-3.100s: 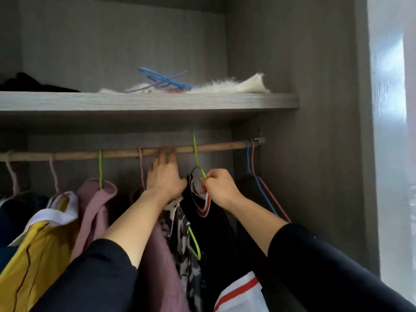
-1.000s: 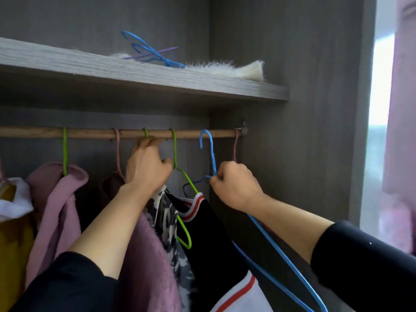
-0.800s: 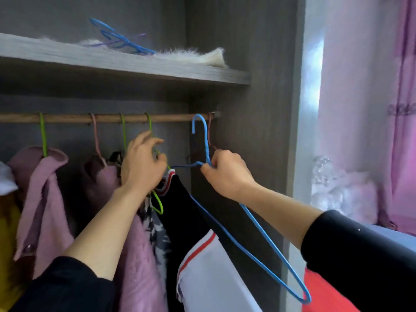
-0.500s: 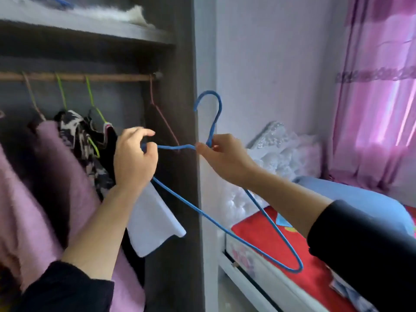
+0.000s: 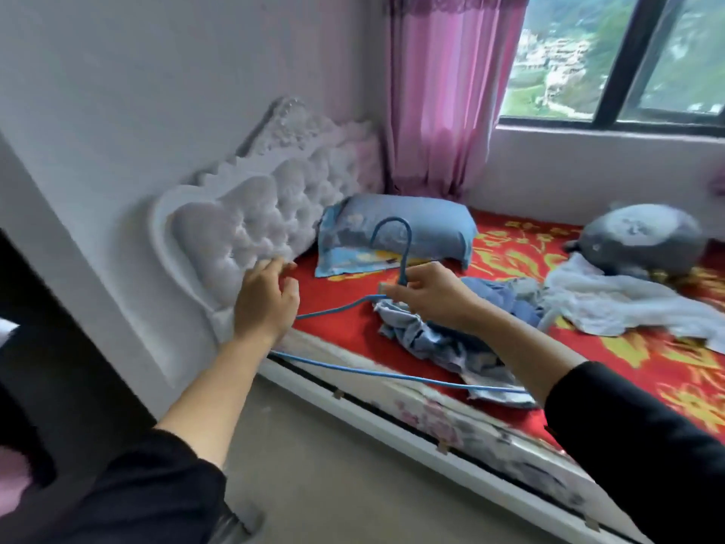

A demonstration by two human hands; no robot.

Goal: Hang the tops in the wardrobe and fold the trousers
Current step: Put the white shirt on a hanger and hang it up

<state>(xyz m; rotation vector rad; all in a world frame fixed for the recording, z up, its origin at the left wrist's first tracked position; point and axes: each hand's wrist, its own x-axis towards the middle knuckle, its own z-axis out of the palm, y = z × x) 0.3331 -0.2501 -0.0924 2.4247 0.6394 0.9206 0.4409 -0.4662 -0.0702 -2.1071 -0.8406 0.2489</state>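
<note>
My right hand [image 5: 429,294] pinches the neck of an empty blue wire hanger [image 5: 392,376], hook up, over the bed's near edge. The hanger's left corner runs behind my left hand [image 5: 265,300], whose fingers are loosely spread and hold nothing. Beneath my right hand a crumpled blue patterned garment [image 5: 427,343] lies on the red bedspread [image 5: 647,359]. A white garment [image 5: 627,304] lies further right on the bed. The dark wardrobe side [image 5: 43,347] shows at the left edge; its rail and hung tops are out of view.
A white tufted headboard [image 5: 251,229] stands against the wall behind my left hand. A blue pillow [image 5: 396,229] and a grey cushion [image 5: 643,239] lie on the bed. Pink curtain [image 5: 439,92] and window at the back. Bare floor [image 5: 333,477] lies between me and the bed.
I have turned from the wardrobe to the bed. My right hand took the blue hanger off the rail and carried it over the bed; my left hand let go of the hung clothes.
</note>
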